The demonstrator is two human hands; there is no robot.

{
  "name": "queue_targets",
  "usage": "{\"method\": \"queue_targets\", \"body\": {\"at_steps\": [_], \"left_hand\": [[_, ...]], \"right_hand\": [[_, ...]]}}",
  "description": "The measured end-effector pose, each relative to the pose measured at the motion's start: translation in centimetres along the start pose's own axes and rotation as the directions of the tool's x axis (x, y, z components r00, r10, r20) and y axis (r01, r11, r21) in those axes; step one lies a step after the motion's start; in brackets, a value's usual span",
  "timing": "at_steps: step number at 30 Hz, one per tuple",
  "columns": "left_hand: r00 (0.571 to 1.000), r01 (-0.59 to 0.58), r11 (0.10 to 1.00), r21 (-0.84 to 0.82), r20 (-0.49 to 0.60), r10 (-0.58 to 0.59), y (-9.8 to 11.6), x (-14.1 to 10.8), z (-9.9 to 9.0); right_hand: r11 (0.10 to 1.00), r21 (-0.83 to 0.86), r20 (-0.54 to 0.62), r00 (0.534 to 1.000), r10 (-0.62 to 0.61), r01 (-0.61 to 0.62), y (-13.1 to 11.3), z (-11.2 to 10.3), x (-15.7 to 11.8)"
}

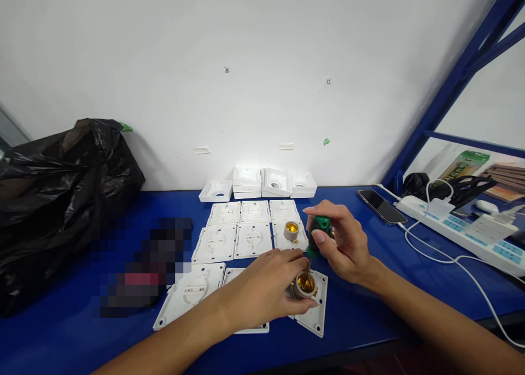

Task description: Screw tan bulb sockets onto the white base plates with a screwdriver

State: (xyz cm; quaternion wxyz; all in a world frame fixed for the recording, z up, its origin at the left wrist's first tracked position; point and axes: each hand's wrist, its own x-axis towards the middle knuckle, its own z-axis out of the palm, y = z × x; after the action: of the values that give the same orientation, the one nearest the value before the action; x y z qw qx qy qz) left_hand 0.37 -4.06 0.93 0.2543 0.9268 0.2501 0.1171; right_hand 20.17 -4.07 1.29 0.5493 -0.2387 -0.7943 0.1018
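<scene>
My right hand [342, 244] is closed around the dark and green handle of a screwdriver [319, 235], which stands roughly upright. Its tip points down into a round lamp socket [304, 285] with a brass-coloured inside. Fingers of my left hand [266, 287] grip this socket from the left side. Under the socket lies a white square plate [318, 315] near the table's front. A second socket [291, 230] sits on another white plate behind my hands. More white plates [213, 242] are laid in rows to the left, partly hidden by my left arm.
White square boxes [247, 179] are stacked along the wall. A black plastic bag [69, 189] and a blurred dark object [151, 265] are at the left. A phone [381, 206], cables and a white power strip [463, 230] lie right on the blue table [365, 323].
</scene>
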Motion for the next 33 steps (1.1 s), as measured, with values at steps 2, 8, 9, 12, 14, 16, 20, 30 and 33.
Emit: {"method": "queue_targets", "body": {"at_steps": [2,8,9,12,14,16,20,30,33], "left_hand": [[1.000,-0.006,1.000,0.002,-0.001,0.006,-0.01,0.02,0.01],[1.000,-0.004,1.000,0.002,-0.009,0.004,-0.05,0.12,0.07],[1.000,-0.007,1.000,0.003,-0.010,0.007,-0.08,0.13,0.09],[1.000,-0.016,1.000,0.009,-0.024,0.016,-0.18,0.14,0.17],[0.999,-0.013,1.000,0.010,-0.029,0.013,-0.23,0.16,0.23],[1.000,-0.009,1.000,0.006,-0.030,0.009,-0.25,0.17,0.26],[0.999,-0.015,1.000,-0.001,-0.029,0.015,-0.24,0.18,0.23],[0.999,-0.021,1.000,-0.002,-0.028,0.021,-0.30,0.15,0.23],[0.999,-0.020,1.000,-0.004,-0.029,0.020,-0.28,0.15,0.21]], "right_hand": [[1.000,0.003,-0.012,1.000,-0.009,0.009,0.13,0.06,-0.09],[1.000,0.017,0.011,1.000,-0.022,0.022,-0.05,-0.08,0.07],[1.000,0.019,0.015,1.000,-0.024,0.023,-0.13,-0.12,0.11],[1.000,0.013,0.025,0.999,-0.026,0.025,-0.30,-0.20,0.23],[1.000,0.010,0.022,0.999,-0.026,0.026,-0.34,-0.21,0.26],[1.000,0.008,0.016,0.999,-0.031,0.030,-0.35,-0.19,0.25],[1.000,-0.002,0.011,1.000,-0.029,0.029,-0.34,-0.16,0.17],[1.000,-0.001,0.007,1.000,-0.023,0.023,-0.17,-0.09,0.30],[1.000,-0.001,0.004,1.000,-0.023,0.023,-0.14,-0.11,0.27]]}}
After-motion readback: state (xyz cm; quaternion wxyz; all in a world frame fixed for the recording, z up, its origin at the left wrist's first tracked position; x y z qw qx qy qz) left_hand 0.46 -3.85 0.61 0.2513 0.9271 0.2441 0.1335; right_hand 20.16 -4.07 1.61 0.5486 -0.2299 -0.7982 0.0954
